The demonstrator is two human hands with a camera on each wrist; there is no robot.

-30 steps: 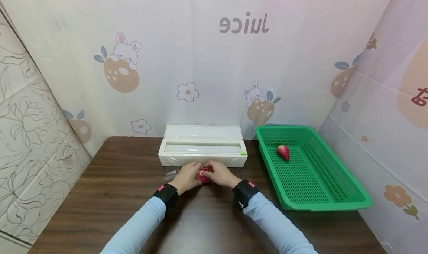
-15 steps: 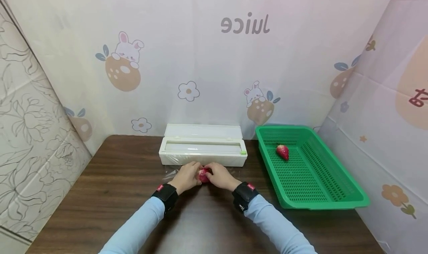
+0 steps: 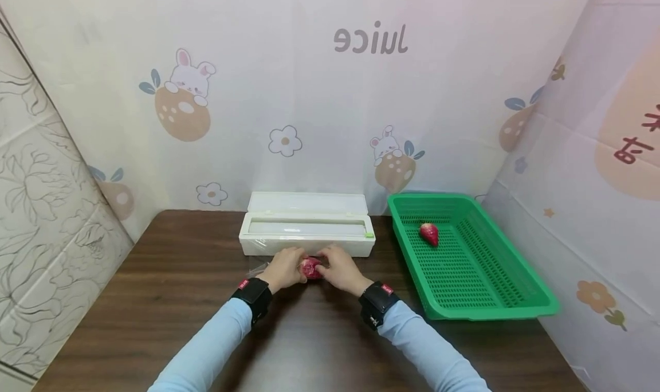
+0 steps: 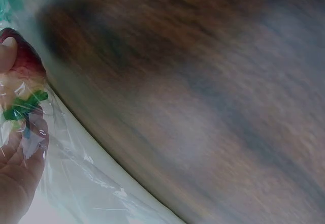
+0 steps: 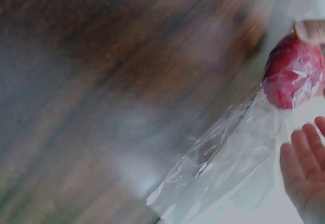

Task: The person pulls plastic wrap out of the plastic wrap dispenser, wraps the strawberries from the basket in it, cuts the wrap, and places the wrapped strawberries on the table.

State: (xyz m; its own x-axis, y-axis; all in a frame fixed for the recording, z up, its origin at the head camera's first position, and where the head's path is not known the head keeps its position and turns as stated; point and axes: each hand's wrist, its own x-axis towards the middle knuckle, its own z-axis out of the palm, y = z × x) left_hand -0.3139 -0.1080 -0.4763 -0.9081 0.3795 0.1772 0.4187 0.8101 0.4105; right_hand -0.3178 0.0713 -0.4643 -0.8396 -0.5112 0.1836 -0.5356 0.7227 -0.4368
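A red strawberry with green leaves sits between both hands in front of the white box, with clear plastic film over it. My left hand holds it from the left, fingers bent over the far side. My right hand grips it from the right, its thumb on the red skin. In the left wrist view the leaves show through shiny film. Wrinkled film trails from the strawberry in the right wrist view. Some fingertips are hidden behind it in the head view.
A white cling film dispenser box stands behind the hands, its lid raised and a roll inside. On the right is a green basket holding another strawberry. The dark wooden table meets a printed curtain at the back.
The film left of my left hand has drawn in and bunched up. A film edge seen beside my right hand half a second ago no longer shows. Both hands stay on the strawberry; the head view shifts slightly.
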